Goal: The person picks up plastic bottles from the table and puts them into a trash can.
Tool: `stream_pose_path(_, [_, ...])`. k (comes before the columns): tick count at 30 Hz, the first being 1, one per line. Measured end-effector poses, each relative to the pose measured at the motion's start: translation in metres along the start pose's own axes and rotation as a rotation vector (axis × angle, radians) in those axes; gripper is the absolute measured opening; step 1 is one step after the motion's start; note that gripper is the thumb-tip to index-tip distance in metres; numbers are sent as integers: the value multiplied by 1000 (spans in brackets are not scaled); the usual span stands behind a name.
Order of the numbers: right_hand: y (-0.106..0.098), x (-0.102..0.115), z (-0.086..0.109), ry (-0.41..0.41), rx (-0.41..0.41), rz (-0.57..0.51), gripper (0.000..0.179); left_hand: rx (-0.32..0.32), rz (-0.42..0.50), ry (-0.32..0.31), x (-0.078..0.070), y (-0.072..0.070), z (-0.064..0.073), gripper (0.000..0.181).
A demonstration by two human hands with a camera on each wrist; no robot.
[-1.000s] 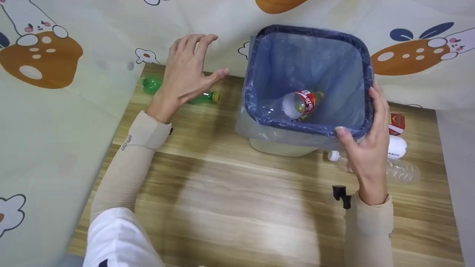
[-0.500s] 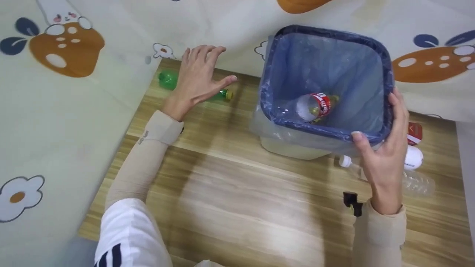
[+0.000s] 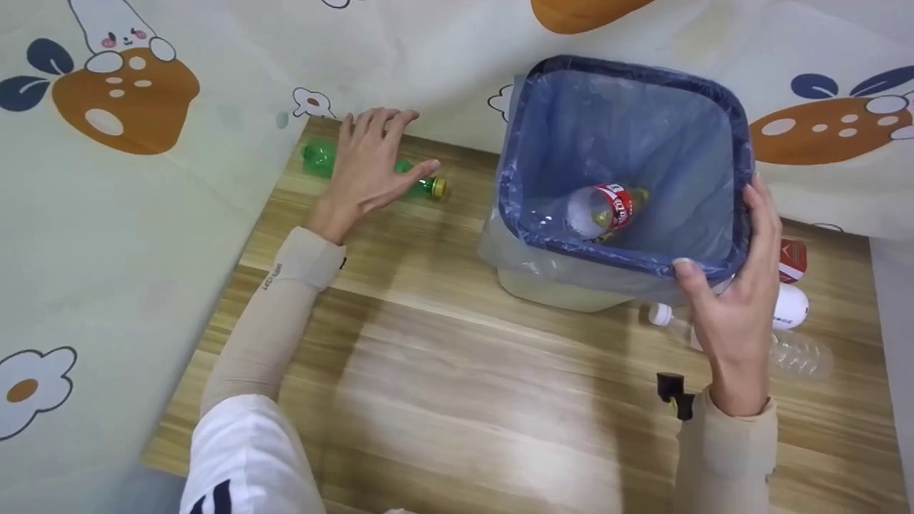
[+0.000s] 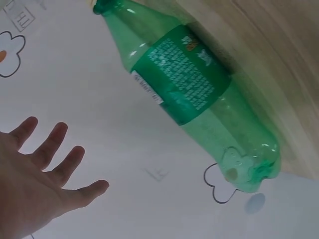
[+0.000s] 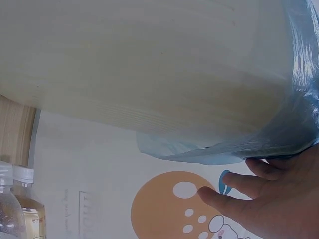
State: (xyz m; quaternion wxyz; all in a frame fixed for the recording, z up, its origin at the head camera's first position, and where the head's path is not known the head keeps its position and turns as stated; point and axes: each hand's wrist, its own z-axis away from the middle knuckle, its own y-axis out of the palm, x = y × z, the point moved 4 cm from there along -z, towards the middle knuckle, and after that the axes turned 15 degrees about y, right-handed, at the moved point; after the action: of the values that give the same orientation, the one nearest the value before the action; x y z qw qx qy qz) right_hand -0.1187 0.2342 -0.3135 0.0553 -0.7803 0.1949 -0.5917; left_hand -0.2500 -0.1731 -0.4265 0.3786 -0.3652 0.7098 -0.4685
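The green bottle (image 4: 192, 92) lies left of the bin (image 3: 607, 255), its label (image 4: 172, 64) printed in white too small to read. Over it the left hand (image 3: 368, 168) spreads loose fingers, grasping nothing, their tips apart from it. The right hand (image 3: 735, 307) grips the bin's near-right rim. Inside the bin, a clear bottle (image 3: 585, 212) wears a red label (image 3: 615, 205) with blurred white lettering.

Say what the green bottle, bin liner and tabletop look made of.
Green bottle: probably glossy plastic; see-through, with sharp highlights. Bin liner: thin, shiny plastic film, it seems; translucent and wrinkled. Tabletop: wood or wood-look laminate, satin; grain and soft glare.
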Motion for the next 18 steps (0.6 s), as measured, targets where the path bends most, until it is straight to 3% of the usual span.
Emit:
stream_pose_path(9, [3,5,4,-5,8,2,83,14,-17,-37,26,16,16,88])
stream_pose_path(18, [3,8,6,0,3,2,85,53,-4,-67,37,24,24,92])
